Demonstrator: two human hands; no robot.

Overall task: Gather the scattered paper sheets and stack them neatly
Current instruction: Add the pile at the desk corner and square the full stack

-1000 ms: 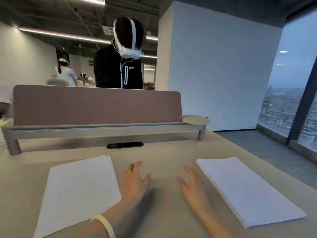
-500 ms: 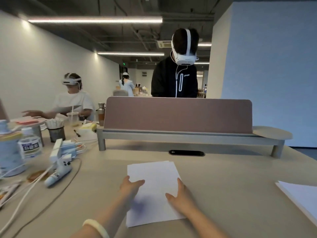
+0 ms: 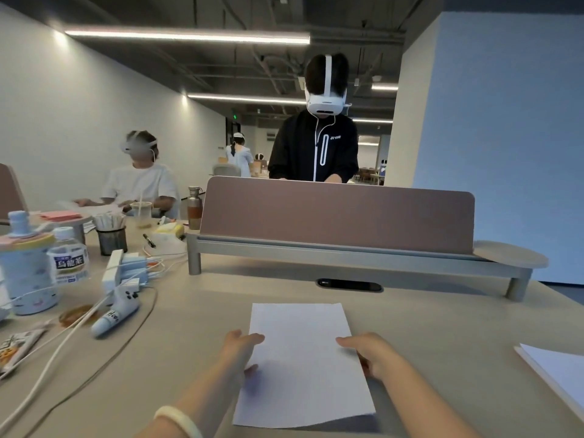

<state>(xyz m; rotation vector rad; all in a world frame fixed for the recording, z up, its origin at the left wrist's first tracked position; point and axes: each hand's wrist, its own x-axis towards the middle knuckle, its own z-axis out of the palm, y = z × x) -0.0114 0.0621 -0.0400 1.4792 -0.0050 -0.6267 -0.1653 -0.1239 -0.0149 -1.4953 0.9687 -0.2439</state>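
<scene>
One white paper sheet [image 3: 303, 365] lies lengthwise on the beige table [image 3: 196, 343] right in front of me. My left hand [image 3: 238, 352] pinches its left edge, fingers on top and thumb nearer me. My right hand [image 3: 376, 358] grips the right edge at about the same height. The sheet's near edge curls slightly off the table and casts a shadow. A stack of white sheets [image 3: 559, 371] sits at the far right, cut off by the frame edge.
Left of the sheet lie cables [image 3: 94, 361], a white controller [image 3: 115, 314], bottles [image 3: 68, 257] and a pen cup [image 3: 111, 238]. A brown divider screen [image 3: 335, 213] on a grey shelf stands behind, with a black cable slot [image 3: 349, 284] below. People sit and stand beyond it.
The view swung left, so the stack slid to the right edge. My hands went from the bare table onto the single sheet, then spread to take hold of its two side edges.
</scene>
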